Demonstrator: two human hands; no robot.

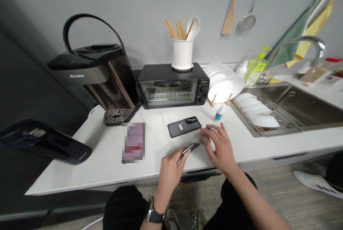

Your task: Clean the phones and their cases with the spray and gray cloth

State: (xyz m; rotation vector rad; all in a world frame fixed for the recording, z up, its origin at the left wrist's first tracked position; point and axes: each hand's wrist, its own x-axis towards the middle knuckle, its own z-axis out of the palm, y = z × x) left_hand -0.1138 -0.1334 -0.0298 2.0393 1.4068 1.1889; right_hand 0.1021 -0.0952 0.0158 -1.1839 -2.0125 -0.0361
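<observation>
My left hand (171,165) grips a slim dark phone-like device (189,148) by its near end, tilted edge-on above the white counter (107,158). My right hand (219,144) presses a small pale wipe or film (198,137) against the device's far end. A black phone (184,126) lies face down just beyond both hands. A small dropper bottle with a blue label (219,113) stands to the right of that phone.
A blurred pinkish flat item (133,142) lies left of the phone. Behind stand a black toaster oven (171,86) with a utensil cup (182,52), a water dispenser (96,69), white plates on a rack (223,83), and a sink (294,104) holding bowls.
</observation>
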